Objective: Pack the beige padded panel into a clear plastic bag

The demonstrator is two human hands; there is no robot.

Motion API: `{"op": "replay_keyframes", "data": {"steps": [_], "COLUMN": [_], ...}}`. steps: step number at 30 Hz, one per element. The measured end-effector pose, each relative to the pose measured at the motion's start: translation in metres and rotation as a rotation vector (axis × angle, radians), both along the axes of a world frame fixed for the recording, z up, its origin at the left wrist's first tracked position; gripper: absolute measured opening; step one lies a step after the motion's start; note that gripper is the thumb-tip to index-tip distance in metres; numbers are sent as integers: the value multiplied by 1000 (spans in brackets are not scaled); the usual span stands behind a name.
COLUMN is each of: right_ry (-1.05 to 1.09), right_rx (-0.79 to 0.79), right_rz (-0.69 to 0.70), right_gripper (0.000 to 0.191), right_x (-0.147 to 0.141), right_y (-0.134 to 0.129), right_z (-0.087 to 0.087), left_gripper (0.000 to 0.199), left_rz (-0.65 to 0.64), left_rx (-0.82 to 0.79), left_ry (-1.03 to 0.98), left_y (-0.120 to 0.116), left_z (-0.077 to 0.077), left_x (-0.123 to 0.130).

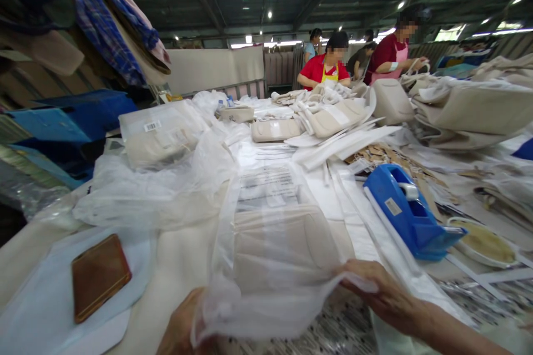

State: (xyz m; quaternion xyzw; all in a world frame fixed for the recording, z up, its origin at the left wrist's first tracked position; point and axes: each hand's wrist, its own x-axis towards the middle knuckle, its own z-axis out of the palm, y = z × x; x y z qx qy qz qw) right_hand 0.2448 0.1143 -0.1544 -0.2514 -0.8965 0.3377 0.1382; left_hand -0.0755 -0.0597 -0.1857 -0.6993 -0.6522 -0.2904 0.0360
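Note:
A clear plastic bag [266,310] with printed text near its far end lies in front of me, its mouth toward my body. Inside it is a beige handbag [283,238], seen blurred through the film. My left hand [183,324] grips the near left corner of the bag's mouth, the fingers partly covered by plastic. At the near right corner, my right hand [377,291] pinches the edge between thumb and fingers. The film hangs loose between both hands.
A blue tape dispenser [400,205] and a round dish [485,241] stand right. At left lies a brown phone-like item [100,277]. Wrapped beige bags [158,133] and paper tags [383,158] fill the table beyond. Co-workers [327,69] stand at the far end; blue crates [54,122] are left.

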Motion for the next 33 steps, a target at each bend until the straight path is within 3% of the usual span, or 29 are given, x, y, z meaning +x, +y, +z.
{"op": "replay_keyframes", "data": {"steps": [2, 4, 10, 15, 19, 21, 24, 29, 33], "right_ry": [-30, -4, 104, 128, 72, 50, 35, 34, 6], "right_rx": [-168, -238, -115, -17, 24, 36, 41, 48, 53], "right_rz": [-255, -368, -566, -695, -768, -806, -854, -871, -855], "right_gripper": [50, 48, 46, 50, 56, 59, 61, 62, 62], "right_x": [-8, -16, -26, -32, -37, -39, -42, -44, -43], "right_y": [-1, -3, -10, -10, -8, -7, -7, -8, -8], "right_z": [-3, -6, -21, -34, -36, -35, -33, -32, -32], "left_gripper": [43, 47, 43, 41, 42, 47, 48, 29, 31], "left_rz": [207, 308, 286, 281, 489, 600, 652, 499, 512], "left_rx": [-280, -410, -163, -237, -237, -243, -229, 54, 218], "left_ry": [-372, -560, -468, -555, -579, -513, -324, 188, 400], "left_y": [9, 20, 32, 30, 38, 44, 51, 47, 43], "left_z": [7, 14, 12, -2, -1, 4, 10, 7, 6], "left_x": [1, 2, -1, -6, 1, 5, 7, 5, 6]}}
